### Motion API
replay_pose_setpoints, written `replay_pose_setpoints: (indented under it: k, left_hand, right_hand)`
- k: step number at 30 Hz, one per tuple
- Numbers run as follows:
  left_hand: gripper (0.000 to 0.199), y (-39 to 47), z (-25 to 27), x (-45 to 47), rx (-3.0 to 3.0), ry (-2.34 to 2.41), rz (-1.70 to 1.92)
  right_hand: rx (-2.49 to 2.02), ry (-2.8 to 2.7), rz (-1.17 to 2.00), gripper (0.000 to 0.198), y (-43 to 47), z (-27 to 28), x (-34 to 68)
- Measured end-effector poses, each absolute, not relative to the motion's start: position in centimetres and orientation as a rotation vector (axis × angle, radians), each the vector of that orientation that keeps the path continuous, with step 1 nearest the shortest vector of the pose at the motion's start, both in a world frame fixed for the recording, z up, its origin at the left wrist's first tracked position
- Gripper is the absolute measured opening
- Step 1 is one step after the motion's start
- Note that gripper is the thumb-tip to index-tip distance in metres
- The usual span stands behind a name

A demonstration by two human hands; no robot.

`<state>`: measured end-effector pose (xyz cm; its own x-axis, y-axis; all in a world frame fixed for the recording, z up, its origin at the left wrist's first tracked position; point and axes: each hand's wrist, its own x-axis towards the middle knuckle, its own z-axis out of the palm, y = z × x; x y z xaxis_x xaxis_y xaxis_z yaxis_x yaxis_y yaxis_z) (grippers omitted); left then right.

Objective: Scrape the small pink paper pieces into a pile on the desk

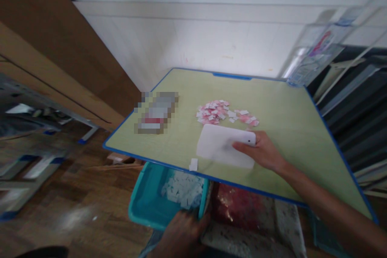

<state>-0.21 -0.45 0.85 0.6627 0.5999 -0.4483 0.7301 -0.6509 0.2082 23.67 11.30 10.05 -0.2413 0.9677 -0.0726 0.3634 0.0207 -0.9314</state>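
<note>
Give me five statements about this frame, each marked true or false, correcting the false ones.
1. The right hand holds a flat white board. True.
2. A clear bottle is at the far right corner of the table. True.
3. Nothing pink lies beyond the flat white board. False: a pile of pink-and-white pieces lies there.
4. The left hand is at the teal basin. True.
5. The teal basin sits on the table. False: it is lower, by the table's near edge.

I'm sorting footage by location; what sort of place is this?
Probably a small indoor workroom, perhaps in a home: a table bearing small pink-and-white pieces, a teal basin of white pieces, and a wood-look floor.
</note>
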Motion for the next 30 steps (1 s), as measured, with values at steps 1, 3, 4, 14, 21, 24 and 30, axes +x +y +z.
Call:
replay_pose_setpoints:
  k: [1, 3, 4, 14, 21, 24, 30]
  left_hand:
    - [0.03, -0.5, 0.8, -0.2, 2.507, 1.05, -0.481]
    - [0.029, -0.5, 0.7, -0.2, 2.509, 1.051, -0.477]
    - [0.029, -0.6, 0.7, -0.2, 2.512, 1.05, -0.477]
    - [0.03, -0.3, 1.1, -0.1, 2.523, 1.041, -0.482]
    - [0.032, -0.4, 1.0, -0.1, 2.538, 1.039, -0.465]
    - [0.034, -0.5, 0.7, -0.1, 2.54, 1.039, -0.471]
    - [0.032, -0.4, 0.9, -0.2, 2.514, 1.045, -0.463]
  right_hand:
    - [-1.379, -1.649, 1.202, 0.028, 11.4, 10.0, 23.8]
    - [-1.389, -1.638, 1.198, 0.03, 11.6, 9.9, 24.0]
    - [-1.396, -1.645, 1.201, 0.03, 11.6, 9.9, 24.0]
    - [-1.457, -1.737, 1.251, 0.023, 10.8, 10.1, 22.5]
    - [-1.435, -1.76, 1.234, 0.022, 10.1, 10.3, 21.9]
    - [-1.424, -1.688, 1.179, 0.026, 10.4, 10.7, 22.6]
    - [-1.456, -1.469, 0.916, 0.024, 12.6, 11.5, 28.5]
